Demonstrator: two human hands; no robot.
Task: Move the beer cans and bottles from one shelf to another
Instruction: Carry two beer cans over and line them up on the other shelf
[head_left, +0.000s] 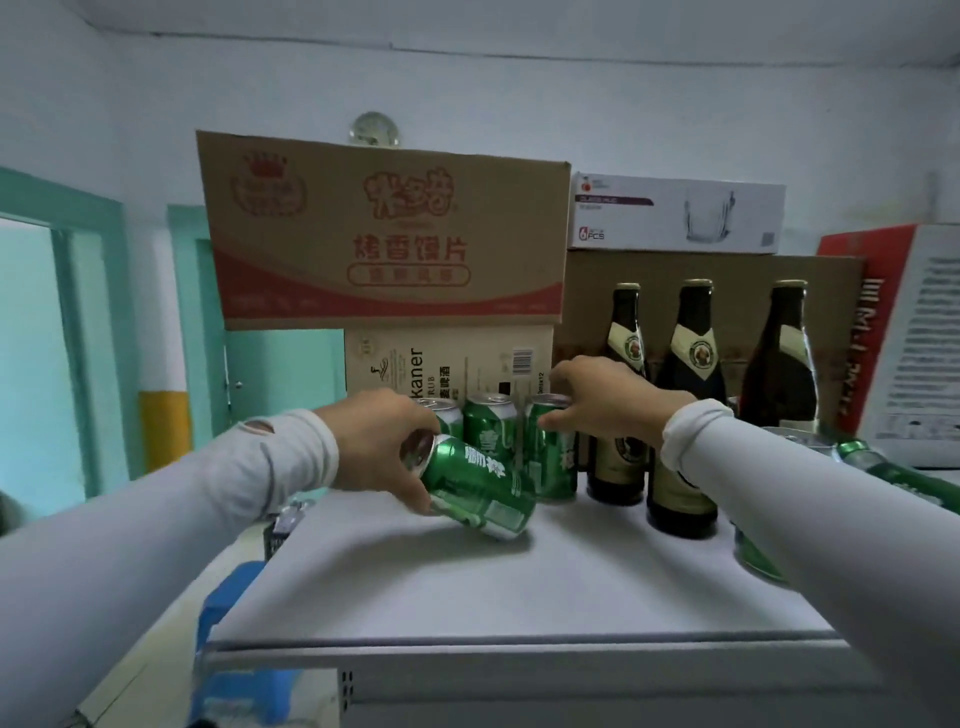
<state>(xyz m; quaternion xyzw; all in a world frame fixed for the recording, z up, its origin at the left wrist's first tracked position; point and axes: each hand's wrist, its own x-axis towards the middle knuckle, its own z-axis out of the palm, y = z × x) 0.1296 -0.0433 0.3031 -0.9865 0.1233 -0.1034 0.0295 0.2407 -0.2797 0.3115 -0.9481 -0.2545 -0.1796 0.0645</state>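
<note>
You are mid-transfer, with both hands busy at the row of green beer cans on the white shelf (519, 587). Your left hand (382, 441) grips a tilted green can (475, 486), its base touching the shelf near the front of the row. Your right hand (602, 400) pinches the rim of the upright can (553, 452) at the row's right end, just beside the brown bottles (691, 410). Judging by this, the next move calls for either seating or lifting both cans cleanly. Keep your right wrist off the nearest bottle neck. Cartons (384, 234) wall the back; open room lies toward the shelf's front edge and left edge.
</note>
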